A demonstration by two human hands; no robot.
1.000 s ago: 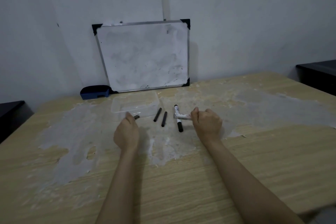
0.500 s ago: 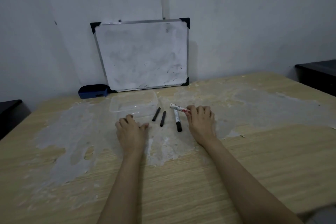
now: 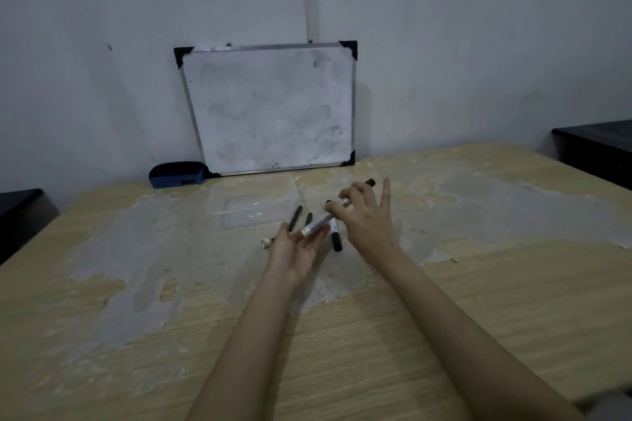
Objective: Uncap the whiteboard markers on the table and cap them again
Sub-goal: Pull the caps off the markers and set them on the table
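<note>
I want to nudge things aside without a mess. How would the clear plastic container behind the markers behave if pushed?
The clear container looks thin-walled and holds nothing visible, so it is probably light and would slide easily. Low and wide, it seems unlikely to tip. Its thin walls may flex if squeezed.

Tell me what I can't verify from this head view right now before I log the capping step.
- White-barrelled marker held by the right hand: that hand covers its middle, so whether the black end is a seated cap is unclear.
- Open left hand: covers the marker's lower end.
- Two black sticks: the left fingers hide their near ends.
- Small pale piece on the wooden table: too small to identify.
</note>
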